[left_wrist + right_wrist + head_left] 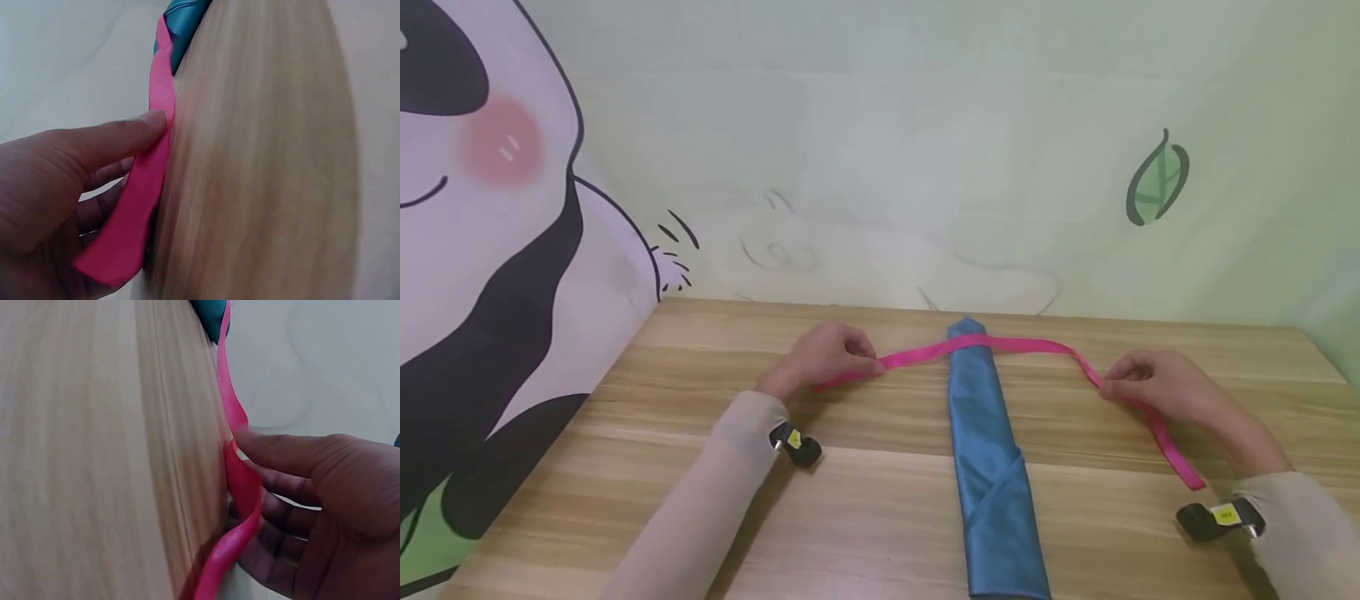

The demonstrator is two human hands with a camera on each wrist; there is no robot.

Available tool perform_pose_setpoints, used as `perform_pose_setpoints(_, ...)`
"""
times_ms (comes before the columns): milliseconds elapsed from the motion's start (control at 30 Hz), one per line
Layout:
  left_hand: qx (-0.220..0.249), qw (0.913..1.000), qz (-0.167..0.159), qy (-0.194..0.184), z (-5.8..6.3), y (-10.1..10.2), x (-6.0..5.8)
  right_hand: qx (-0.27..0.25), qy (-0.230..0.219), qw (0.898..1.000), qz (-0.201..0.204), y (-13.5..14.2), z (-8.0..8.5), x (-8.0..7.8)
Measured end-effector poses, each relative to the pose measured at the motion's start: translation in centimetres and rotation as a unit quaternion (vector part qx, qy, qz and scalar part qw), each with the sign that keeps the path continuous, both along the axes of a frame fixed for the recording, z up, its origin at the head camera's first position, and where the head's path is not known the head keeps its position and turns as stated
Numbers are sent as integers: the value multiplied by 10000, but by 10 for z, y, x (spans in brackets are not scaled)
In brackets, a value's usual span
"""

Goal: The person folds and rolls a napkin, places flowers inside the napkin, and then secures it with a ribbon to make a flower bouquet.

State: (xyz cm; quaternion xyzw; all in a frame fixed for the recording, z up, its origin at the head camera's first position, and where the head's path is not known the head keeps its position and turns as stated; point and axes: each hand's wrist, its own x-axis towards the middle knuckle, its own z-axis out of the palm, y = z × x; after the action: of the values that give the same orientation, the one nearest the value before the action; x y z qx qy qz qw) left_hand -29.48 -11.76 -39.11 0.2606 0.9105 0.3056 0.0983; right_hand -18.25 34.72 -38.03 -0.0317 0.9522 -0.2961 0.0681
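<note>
Pink ribbon [1018, 344] runs over the far end of the folded blue cloth [988, 425], table [865, 517] beneath, and it's pinched at 2 spots! Left hand [831, 358] grips near 1 tip; right hand [1168, 387] grips opposite, a longer tail trailing beyond its pinch.

1. This looks like an indoor room with child-friendly decoration; whether it belongs to a home, a nursery or a studio cannot be told.
2. A smooth, pale green wall [865, 125] bears a large black-and-white cartoon panda with a pink cheek [512, 308] and a green leaf outlined in black [1159, 185].
3. A light-brown, wood-grain tabletop [865, 517] stands just before that wall.
</note>
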Motion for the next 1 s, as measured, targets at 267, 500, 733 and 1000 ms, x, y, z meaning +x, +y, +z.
perform_pose_setpoints(267, 22, 10000, -28, 85, 1, 2, 2, 149, 83, 9992, 359, -1, 5, 2)
perform_pose_setpoints(500, 132, 9998, -113, -32, -1, -3, -1, 356, 189, 9983, 427, 7, 8, 1)
perform_pose_setpoints(733, 420, 9980, 345, -326, 1, -25, -10, -308, 43, 9994, 146, 9, 12, 0)
perform_pose_setpoints(1000, 990, 9895, 802, -675, 2, -48, -15, -922, -399, 9949, 59, 3, 15, -8)
